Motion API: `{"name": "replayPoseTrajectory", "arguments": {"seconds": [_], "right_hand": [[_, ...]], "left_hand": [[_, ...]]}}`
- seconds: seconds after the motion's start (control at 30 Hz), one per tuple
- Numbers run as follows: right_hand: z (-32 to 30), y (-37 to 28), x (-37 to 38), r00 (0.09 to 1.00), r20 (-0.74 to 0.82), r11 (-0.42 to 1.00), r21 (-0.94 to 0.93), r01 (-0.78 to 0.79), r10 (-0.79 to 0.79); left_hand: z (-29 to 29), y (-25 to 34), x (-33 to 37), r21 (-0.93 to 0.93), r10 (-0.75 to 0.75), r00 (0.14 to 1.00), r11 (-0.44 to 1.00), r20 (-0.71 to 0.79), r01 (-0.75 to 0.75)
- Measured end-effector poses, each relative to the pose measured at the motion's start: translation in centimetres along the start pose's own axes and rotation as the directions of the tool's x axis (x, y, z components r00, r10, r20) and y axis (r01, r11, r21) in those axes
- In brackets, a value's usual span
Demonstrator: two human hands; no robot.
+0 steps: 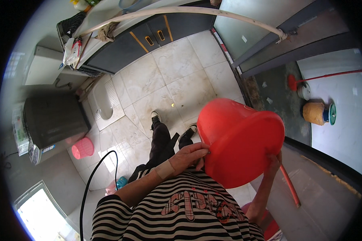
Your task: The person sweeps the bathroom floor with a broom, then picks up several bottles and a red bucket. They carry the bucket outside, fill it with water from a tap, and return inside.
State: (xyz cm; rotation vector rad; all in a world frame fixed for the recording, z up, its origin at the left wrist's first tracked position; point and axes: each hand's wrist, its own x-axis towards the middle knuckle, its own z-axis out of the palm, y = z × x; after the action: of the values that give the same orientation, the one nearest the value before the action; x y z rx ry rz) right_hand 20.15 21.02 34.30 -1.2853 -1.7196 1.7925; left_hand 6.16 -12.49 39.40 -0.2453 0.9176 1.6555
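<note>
A large red bucket (237,144) is held up in front of me, tipped over to one side. My left hand (185,157) is closed at its left edge, fingertips against the red plastic. A wide tan band wraps that wrist. On the other side my right hand (272,162) grips the bucket's edge, its fingers partly hidden by the plastic. Below the right side of the bucket a red stick-like handle (290,186) slants down. Part of another red container (270,227) shows beside my right forearm.
A squat toilet (104,102) is set into the tiled floor (149,76) at left. Near it stand a dark bin-like box (56,120) and a pink basket (83,148). Dark cabinets (120,50) line the far side. A pale pole (181,10) crosses above them. A black hose (88,184) curves at lower left.
</note>
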Motion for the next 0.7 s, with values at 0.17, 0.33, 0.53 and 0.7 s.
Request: {"name": "replayPoseTrajectory", "arguments": {"seconds": [0.17, 0.33, 0.53, 0.7], "right_hand": [[-1.6, -0.8, 0.7, 1.000, -0.021, 0.995, -0.095, -0.004, 0.002], [1.7, -0.9, 1.9, 0.996, 0.044, 0.869, -0.487, 0.087, -0.075], [6.0, -1.6, -1.6, 0.922, 0.349, 0.622, -0.688, 0.374, -0.168], [12.5, -0.4, -7.4, 0.679, 0.604, 0.700, -0.262, 0.664, -0.418]], "left_hand": [[-0.9, -1.8, 2.2, -0.053, -0.020, 0.994, 0.998, 0.106, 0.026], [1.0, -1.0, 1.4, -0.026, -0.070, 0.995, 0.997, 0.073, 0.072], [-1.3, -2.5, 3.5, -0.185, 0.053, 0.981, 0.979, -0.186, -0.088], [-2.4, -1.2, 4.9, -0.209, 0.178, 0.930, 0.945, -0.322, -0.253]]}}
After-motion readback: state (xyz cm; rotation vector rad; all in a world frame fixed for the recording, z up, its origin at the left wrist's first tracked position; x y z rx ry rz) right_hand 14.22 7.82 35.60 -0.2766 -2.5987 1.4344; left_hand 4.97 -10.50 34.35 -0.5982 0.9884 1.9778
